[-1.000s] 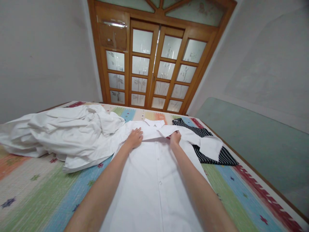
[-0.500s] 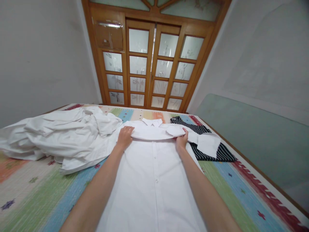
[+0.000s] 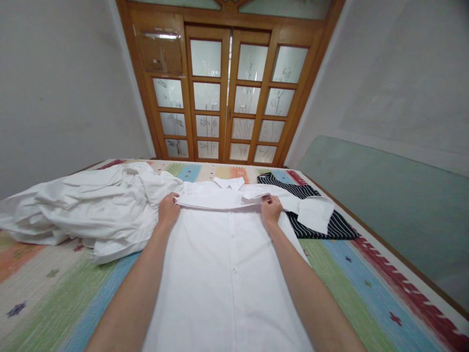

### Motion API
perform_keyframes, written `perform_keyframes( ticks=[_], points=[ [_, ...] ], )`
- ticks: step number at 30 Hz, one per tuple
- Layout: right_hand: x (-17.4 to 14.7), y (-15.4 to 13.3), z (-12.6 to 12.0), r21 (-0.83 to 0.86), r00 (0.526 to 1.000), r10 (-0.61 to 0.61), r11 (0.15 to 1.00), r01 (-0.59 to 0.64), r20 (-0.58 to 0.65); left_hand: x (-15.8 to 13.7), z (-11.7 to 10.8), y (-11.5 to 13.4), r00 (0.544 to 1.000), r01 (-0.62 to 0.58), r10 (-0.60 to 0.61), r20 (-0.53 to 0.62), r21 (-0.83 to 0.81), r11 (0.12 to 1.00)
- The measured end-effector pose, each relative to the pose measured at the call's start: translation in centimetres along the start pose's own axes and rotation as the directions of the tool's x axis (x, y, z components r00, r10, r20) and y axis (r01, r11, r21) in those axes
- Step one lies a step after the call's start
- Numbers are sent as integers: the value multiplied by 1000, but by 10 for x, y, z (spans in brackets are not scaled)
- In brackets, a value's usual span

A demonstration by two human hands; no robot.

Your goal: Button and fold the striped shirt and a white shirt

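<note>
A white button-up shirt (image 3: 216, 274) lies front up before me, its collar pointing away. One of its sleeves (image 3: 208, 199) is laid across the chest just below the collar. My left hand (image 3: 169, 209) pinches the sleeve at the shirt's left side. With fingers closed, my right hand (image 3: 271, 209) grips the sleeve's edge on the right of the button line. Beyond that hand, the other sleeve's cuff (image 3: 315, 214) spreads out to the right, over a black-and-white striped garment (image 3: 339, 227).
A rumpled pile of white clothing (image 3: 98, 205) lies to the left, touching the shirt. Under everything is a colourful striped bedcover (image 3: 340, 288). A pale green board (image 3: 384, 190) runs along the right side. Wooden glass-paned doors (image 3: 227, 98) stand at the far end.
My left hand has moved left, drawing the sleeve's end out toward the shirt's left side. My right hand has shifted slightly left, still gripping the sleeve. The view has tilted a little.
</note>
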State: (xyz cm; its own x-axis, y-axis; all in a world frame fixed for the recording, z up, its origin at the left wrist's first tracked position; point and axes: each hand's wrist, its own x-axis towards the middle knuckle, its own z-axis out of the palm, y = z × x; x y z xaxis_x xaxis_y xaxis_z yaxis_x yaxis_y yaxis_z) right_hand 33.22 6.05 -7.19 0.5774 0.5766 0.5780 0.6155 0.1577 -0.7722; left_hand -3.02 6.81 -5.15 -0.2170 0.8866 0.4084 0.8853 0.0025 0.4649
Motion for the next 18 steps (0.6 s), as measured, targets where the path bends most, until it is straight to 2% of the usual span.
perform_keyframes(
  ticks=[3,6,12,18],
  points=[
    [2,1,-1,4,983,120,993,-121,-138,1,1,-3,1000,29,-29,2,-21,999],
    [1,2,-2,64,967,131,991,-119,-219,2,3,-4,999,45,-45,3,-41,998],
    [-4,-4,-2,47,986,32,999,-25,-167,4,7,-7,999,-33,39,33,-168,985],
    [-6,-8,-2,2,992,79,997,-79,-101,14,7,-10,988,138,-101,114,-387,912]
  ],
)
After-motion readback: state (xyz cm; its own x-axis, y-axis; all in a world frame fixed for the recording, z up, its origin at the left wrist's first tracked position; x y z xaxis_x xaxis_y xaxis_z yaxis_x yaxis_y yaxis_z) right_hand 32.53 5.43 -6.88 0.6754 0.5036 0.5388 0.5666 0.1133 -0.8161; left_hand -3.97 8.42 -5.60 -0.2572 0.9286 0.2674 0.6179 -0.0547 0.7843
